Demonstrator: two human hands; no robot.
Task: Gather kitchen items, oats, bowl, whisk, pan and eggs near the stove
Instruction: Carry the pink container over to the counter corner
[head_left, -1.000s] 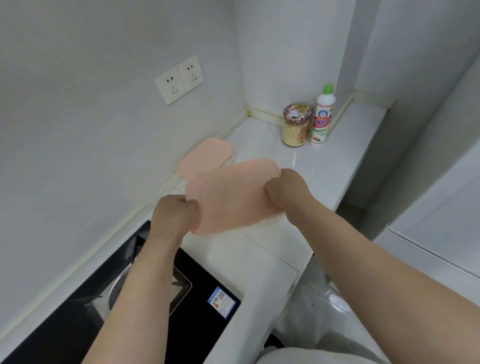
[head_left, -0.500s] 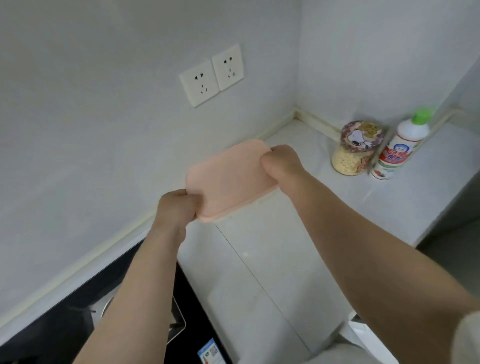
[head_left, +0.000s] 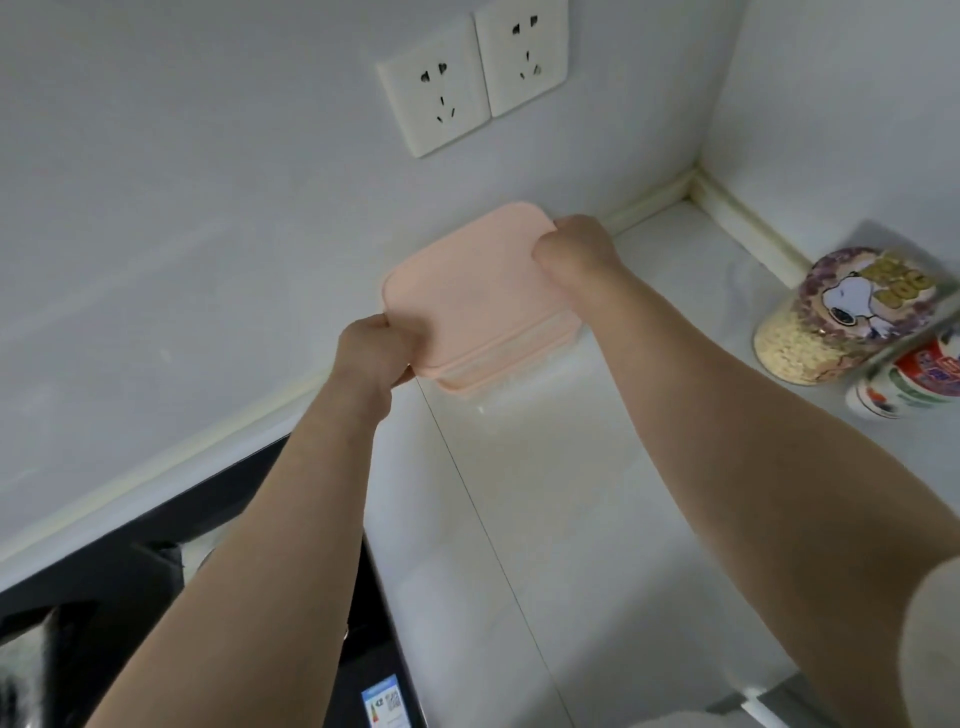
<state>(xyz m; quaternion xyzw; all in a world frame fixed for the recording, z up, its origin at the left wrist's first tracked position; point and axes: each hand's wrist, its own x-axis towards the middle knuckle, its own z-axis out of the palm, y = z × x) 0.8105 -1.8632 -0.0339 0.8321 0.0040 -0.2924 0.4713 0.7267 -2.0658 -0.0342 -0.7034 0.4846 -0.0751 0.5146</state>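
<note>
Firmly, the left hand (head_left: 371, 351) and the right hand (head_left: 574, 249) each grip one end of the pink board (head_left: 478, 306), fingers curled round its edge, left of the oat jar (head_left: 841, 317).

Reaching forward with bare left arm (head_left: 291, 519) and right arm (head_left: 727, 415), both almost straight. Clutching the near left corner of a pink mat (head_left: 478, 306) in the left hand (head_left: 371, 351), the far right corner in the right hand (head_left: 574, 252), fingers curled round the edge.
</note>
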